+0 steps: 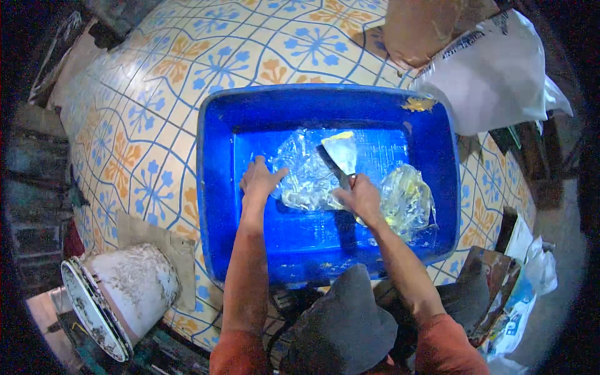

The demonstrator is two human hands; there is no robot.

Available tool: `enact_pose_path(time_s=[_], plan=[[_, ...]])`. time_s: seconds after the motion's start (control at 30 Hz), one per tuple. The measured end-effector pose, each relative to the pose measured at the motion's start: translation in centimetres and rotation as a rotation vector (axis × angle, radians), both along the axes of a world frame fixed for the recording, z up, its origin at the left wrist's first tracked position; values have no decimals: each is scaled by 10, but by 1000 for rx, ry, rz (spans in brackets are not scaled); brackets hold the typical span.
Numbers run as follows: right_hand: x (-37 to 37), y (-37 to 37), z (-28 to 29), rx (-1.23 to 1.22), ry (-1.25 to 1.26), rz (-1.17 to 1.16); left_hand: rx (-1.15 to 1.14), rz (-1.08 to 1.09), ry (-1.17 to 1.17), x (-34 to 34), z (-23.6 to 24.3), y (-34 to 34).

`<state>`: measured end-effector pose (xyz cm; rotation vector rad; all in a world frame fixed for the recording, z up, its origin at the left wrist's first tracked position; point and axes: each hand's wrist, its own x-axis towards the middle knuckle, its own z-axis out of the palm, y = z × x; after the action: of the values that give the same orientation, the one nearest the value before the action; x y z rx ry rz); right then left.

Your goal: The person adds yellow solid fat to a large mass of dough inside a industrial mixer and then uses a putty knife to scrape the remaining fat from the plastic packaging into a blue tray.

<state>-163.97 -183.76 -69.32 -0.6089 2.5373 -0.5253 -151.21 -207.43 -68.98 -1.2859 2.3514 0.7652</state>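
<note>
Inside a big blue plastic tub (331,94), both of my hands are at a flattened clear plastic bag (301,187). My left hand (259,179) lies at the bag's left edge, fingers spread and the thumb reaching onto the plastic. A wide-bladed scraper (342,152) is gripped by its handle in my right hand (362,197). Its blade points away from me over the bag, with pale yellow residue at the tip. To the right of that hand, a crumpled clear plastic bag (409,200) smeared with yellow rests against the tub's side.
Patterned tile floor (219,62) surrounds the tub. A dirty white bucket (134,290) lies tipped on its side at lower left, near a piece of cardboard (162,240). A white sack (494,75) and a brown bag (425,31) stand at upper right. More plastic bags (522,287) lie at lower right.
</note>
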Motion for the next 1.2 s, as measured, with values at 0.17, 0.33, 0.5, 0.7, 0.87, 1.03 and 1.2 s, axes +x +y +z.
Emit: enact_pose_path(time_s=[0.17, 0.33, 0.5, 0.7, 0.87, 1.03, 1.2], plan=[[-7, 26, -31, -170, 92, 11, -351, 33, 255, -25, -33, 33], [-18, 21, 11, -302, 98, -25, -241, 41, 358, -13, -44, 32], [-29, 32, 24, -327, 116, 41, -504, -197, 377, -4, -52, 6], [-35, 23, 32, -451, 122, 7, -144, 219, 519, 10, -52, 6], [-46, 6, 39, -382, 127, 126, 109, 190, 400, 21, -19, 9], [-66, -31, 62, -409, 265, 292, 311, 688, 799, 53, 20, 30], [-32, -58, 80, -508, 335, 190, 467, 951, 841, 110, -29, 29]])
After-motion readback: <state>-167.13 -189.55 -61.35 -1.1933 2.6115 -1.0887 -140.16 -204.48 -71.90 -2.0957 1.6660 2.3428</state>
